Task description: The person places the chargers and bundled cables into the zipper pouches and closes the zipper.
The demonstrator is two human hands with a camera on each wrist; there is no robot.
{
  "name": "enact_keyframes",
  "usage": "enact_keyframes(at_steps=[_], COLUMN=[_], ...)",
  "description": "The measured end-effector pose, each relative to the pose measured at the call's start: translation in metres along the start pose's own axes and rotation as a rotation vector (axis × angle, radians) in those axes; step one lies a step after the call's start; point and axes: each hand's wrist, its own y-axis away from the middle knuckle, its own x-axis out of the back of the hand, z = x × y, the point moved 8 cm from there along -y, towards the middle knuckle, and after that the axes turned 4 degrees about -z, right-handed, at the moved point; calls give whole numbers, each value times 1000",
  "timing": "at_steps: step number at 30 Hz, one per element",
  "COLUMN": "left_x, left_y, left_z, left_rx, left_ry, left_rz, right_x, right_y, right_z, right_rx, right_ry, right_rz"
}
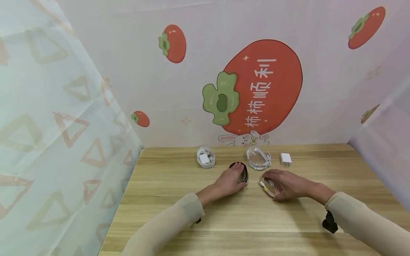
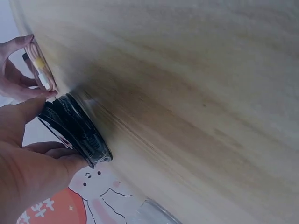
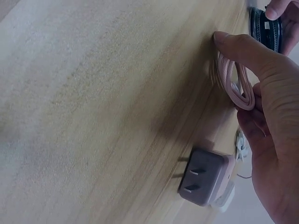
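My left hand [image 1: 229, 180] grips a black round coil [image 2: 79, 133], with thumb and fingers at its opposite sides. The coil stands on edge or tilted in the left wrist view, close to the wooden table. To its right, my right hand [image 1: 289, 185] holds a coiled pale pink charging cable [image 3: 244, 95] between thumb and fingers. A yellow band and a white connector show on this cable in the left wrist view. The two hands are near each other, a small gap apart.
Behind the hands lie a coiled white cable with a white block [image 1: 204, 158] and another coiled white cable [image 1: 255, 164]. A white plug adapter [image 1: 285, 158] with metal prongs stands at the back right. Printed cloth [image 1: 179, 96] rises behind the wooden table [image 1: 153, 199].
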Motion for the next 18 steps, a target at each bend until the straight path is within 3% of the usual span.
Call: enact_keyframes(at_steps=[18], left_x=[1], left_y=[6], left_z=[-13], left_rx=[-13], left_ry=[401], left_rz=[13], right_x=[0], right_y=[-1], right_z=[-3], right_rx=[54], right_ry=[24], right_rz=[85])
